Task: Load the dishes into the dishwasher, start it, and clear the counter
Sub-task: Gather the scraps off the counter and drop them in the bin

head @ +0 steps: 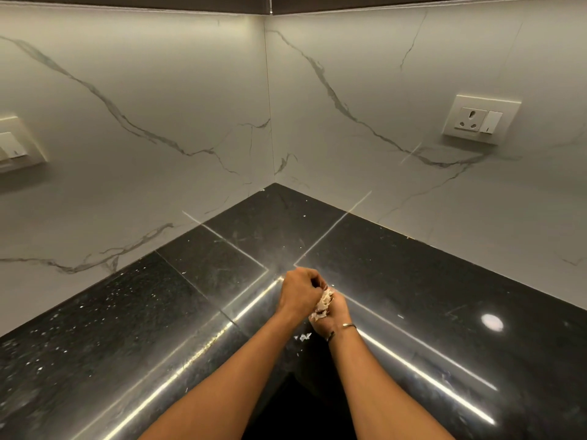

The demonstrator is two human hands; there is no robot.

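Observation:
Over the black stone counter (pixel 397 281), in its inner corner, my two hands meet. My right hand (pixel 337 312), with a thin bangle on its wrist, lies palm up and cups a wad of pale, crumpled scraps (pixel 324 303). My left hand (pixel 300 293) sits knuckles up just left of it, its curled fingers closed on the top of the same wad. One small pale scrap (pixel 303 337) lies loose on the counter right below the hands. No dishes or dishwasher are in sight.
White crumbs (pixel 95 315) speckle the counter's left part. Marble-look walls close the corner behind. A socket plate (pixel 481 119) is on the right wall and a switch plate (pixel 12 147) on the left wall. The counter's front edge notches inward at the bottom.

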